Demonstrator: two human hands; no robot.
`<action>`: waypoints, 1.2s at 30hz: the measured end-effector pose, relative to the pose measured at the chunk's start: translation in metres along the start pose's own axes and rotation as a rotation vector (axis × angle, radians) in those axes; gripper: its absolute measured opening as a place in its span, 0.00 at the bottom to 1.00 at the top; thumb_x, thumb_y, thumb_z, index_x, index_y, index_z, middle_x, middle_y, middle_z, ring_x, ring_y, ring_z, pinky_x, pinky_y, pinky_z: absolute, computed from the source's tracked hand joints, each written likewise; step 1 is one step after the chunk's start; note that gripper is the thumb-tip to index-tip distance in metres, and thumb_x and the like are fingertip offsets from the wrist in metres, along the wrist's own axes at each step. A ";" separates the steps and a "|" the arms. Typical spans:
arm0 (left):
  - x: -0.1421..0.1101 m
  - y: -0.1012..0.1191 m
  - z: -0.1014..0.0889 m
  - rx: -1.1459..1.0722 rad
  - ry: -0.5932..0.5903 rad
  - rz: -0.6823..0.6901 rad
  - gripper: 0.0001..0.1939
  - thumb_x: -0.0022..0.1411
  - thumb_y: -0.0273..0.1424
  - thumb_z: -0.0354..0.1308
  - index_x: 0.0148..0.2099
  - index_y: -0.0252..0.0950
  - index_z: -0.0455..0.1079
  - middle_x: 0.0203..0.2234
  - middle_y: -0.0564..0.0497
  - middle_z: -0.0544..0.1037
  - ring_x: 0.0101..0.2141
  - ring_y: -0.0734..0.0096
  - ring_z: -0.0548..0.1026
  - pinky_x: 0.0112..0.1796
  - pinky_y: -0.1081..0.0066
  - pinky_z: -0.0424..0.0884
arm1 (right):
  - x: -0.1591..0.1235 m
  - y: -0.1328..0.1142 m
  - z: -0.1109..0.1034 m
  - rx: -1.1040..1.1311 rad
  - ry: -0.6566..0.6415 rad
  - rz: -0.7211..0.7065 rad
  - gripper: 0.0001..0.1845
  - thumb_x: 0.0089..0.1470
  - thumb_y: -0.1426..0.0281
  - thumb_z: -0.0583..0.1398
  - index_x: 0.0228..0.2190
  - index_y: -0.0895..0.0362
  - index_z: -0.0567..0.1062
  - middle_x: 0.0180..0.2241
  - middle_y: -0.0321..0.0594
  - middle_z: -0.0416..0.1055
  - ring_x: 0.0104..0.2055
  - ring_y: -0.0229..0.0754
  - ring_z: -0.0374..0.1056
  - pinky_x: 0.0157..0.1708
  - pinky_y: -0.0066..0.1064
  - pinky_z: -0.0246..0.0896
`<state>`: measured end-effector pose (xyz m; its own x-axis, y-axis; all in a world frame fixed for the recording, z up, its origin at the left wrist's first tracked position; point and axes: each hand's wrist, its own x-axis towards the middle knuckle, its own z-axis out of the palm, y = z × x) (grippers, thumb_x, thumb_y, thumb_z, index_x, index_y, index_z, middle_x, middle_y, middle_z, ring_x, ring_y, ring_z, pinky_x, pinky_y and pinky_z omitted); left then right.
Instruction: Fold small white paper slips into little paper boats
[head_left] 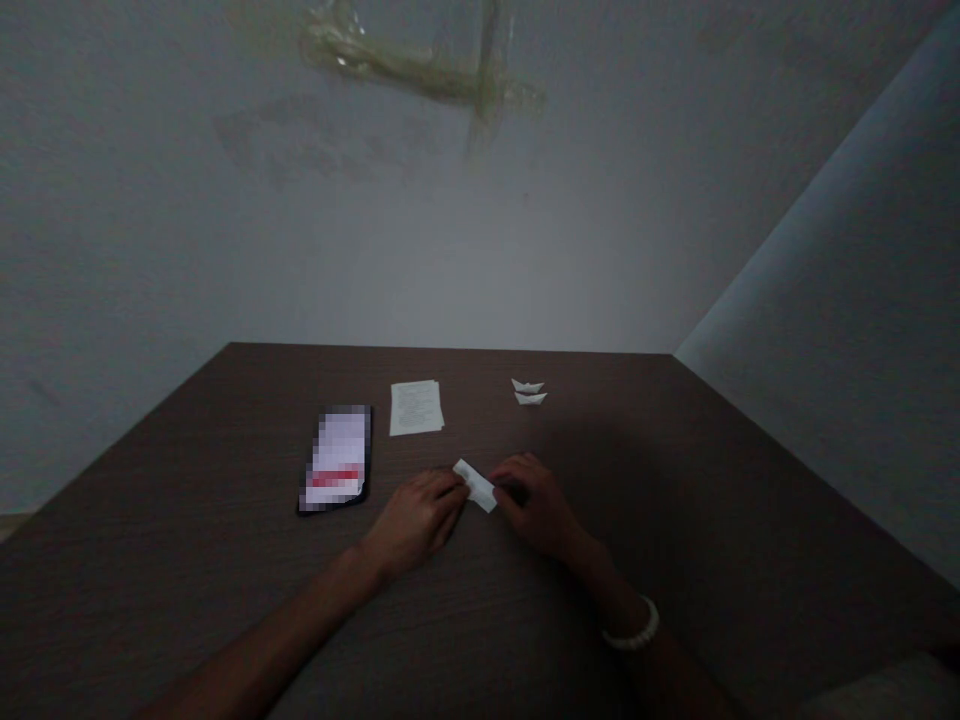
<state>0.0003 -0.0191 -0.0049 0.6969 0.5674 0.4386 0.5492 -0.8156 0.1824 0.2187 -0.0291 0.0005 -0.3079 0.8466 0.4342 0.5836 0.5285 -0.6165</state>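
A small folded piece of white paper [477, 487] lies tilted between my two hands, near the middle of the table. My left hand [417, 515] grips its left end, the fingers closed and partly hiding that edge. At the right end, my right hand [537, 503] pinches the paper between thumb and fingertips. Beyond my right hand, two small folded paper boats [531, 399] stand one behind the other. A stack of printed paper sheets [416, 408] lies flat beyond my left hand.
On the left of the dark brown table [225, 450] lies a phone [335, 458] with its screen lit and blurred out. A grey wall [450, 250] rises behind the table's far edge, and another wall [847, 330] borders the right side.
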 end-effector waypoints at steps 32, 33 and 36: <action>0.001 0.004 -0.007 -0.175 -0.150 -0.029 0.09 0.64 0.27 0.49 0.40 0.34 0.71 0.37 0.44 0.70 0.40 0.63 0.71 0.42 0.65 0.71 | -0.005 -0.003 -0.009 -0.202 -0.180 -0.071 0.07 0.52 0.77 0.60 0.34 0.55 0.74 0.41 0.42 0.68 0.44 0.44 0.63 0.45 0.37 0.60; 0.001 0.004 -0.007 -0.173 -0.154 -0.030 0.09 0.65 0.27 0.49 0.40 0.34 0.71 0.37 0.44 0.70 0.40 0.63 0.70 0.42 0.65 0.70 | -0.005 -0.003 -0.009 -0.204 -0.178 -0.071 0.07 0.53 0.77 0.60 0.34 0.55 0.74 0.41 0.42 0.68 0.44 0.44 0.63 0.46 0.38 0.60; 0.001 0.005 -0.007 -0.169 -0.158 -0.035 0.09 0.65 0.27 0.49 0.39 0.33 0.70 0.37 0.44 0.70 0.40 0.63 0.70 0.42 0.65 0.70 | -0.005 -0.002 -0.010 -0.210 -0.175 -0.075 0.06 0.53 0.76 0.61 0.34 0.55 0.74 0.41 0.42 0.68 0.45 0.44 0.63 0.47 0.38 0.60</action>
<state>0.0004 -0.0231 0.0026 0.7495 0.5956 0.2890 0.4985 -0.7950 0.3457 0.2268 -0.0351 0.0065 -0.4707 0.8133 0.3421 0.6913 0.5809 -0.4298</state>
